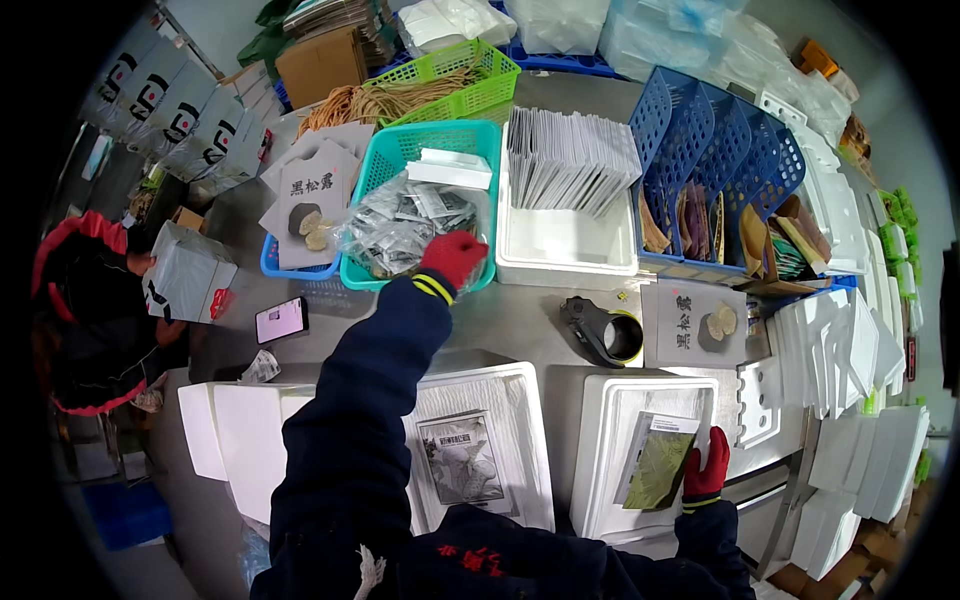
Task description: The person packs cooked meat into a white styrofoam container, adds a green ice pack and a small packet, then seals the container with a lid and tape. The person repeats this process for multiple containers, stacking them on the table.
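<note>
My left hand (pixel 454 259), in a red glove, reaches over the front right of a teal plastic basket (pixel 367 281). Clear plastic bags of small packets (pixel 409 217) fill much of it; the fingers look curled, and what they may hold is hidden. At the right wall of a white foam box (pixel 589 450) is my red-gloved right hand (pixel 705 465), thumb towards the inside; its grip is unclear. A green flat packet (pixel 660 461) lies in that box beside the thumb. Left of it, a larger foam box (pixel 529 420) contains a printed sheet (pixel 461 459) with a mushroom picture.
Behind stand a foam box (pixel 566 259) of upright cards (pixel 570 161) and a blue file rack (pixel 697 150). A black tape dispenser (pixel 604 330), printed sheets (pixel 694 322) and a phone (pixel 281 320) lie on the metal table (pixel 495 330). Another person (pixel 97 315) handles a carton (pixel 187 274) at left.
</note>
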`<action>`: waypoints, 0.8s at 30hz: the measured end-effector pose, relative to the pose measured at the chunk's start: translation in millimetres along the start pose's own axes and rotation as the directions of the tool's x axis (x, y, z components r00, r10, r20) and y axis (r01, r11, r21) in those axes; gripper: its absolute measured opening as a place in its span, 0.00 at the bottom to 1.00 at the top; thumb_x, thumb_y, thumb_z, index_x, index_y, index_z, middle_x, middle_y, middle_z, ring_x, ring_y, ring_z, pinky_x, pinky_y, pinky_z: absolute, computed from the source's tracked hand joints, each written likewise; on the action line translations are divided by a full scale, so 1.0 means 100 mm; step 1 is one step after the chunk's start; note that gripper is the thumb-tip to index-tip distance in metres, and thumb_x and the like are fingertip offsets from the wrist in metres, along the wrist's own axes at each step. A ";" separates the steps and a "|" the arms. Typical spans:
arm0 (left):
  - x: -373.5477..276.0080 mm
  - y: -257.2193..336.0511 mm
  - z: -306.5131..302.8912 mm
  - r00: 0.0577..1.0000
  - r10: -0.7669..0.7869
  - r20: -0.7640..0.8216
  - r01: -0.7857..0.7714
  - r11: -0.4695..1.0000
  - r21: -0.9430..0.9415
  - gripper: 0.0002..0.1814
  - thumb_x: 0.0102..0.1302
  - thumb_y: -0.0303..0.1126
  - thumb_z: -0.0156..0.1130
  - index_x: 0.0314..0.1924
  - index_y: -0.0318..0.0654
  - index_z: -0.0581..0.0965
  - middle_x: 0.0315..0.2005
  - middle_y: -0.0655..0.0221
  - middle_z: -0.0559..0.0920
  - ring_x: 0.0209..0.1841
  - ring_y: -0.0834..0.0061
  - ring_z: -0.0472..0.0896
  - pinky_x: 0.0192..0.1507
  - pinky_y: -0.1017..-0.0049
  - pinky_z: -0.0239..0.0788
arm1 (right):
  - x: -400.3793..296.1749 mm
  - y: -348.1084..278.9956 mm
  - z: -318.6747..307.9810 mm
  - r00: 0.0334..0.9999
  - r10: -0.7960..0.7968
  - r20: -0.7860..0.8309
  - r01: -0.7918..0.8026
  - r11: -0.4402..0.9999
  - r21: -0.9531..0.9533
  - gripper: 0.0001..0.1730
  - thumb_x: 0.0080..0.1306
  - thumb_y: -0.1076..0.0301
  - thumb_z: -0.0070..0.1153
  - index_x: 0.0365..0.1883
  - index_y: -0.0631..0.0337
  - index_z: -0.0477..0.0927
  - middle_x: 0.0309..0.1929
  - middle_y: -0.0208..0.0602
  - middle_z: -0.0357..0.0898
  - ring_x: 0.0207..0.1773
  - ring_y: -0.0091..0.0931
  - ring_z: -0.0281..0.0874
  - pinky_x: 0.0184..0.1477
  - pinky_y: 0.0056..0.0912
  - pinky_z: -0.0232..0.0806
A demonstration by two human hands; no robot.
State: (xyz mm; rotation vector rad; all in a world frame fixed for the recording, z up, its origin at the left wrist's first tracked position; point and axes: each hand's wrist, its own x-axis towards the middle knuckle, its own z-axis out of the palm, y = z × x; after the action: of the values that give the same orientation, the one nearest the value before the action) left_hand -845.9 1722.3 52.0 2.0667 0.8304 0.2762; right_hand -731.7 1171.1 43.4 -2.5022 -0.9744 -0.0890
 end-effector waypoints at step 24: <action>-0.45 -0.11 -0.49 0.945 0.088 -0.314 -0.118 0.990 -0.077 0.12 0.59 0.37 0.58 0.26 0.35 0.74 0.20 0.60 0.77 0.23 0.63 0.76 0.27 0.70 0.66 | 2.52 -3.30 1.57 0.939 -0.281 0.201 0.204 0.920 0.334 0.21 0.58 0.60 0.54 0.47 0.62 0.71 0.39 0.48 0.76 0.40 0.44 0.74 0.40 0.44 0.67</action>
State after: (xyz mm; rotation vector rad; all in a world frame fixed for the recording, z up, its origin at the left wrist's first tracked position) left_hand -908.1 1728.9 77.7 2.0074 0.8766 0.7005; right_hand -775.4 1611.4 84.9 -2.1273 -1.2900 0.2835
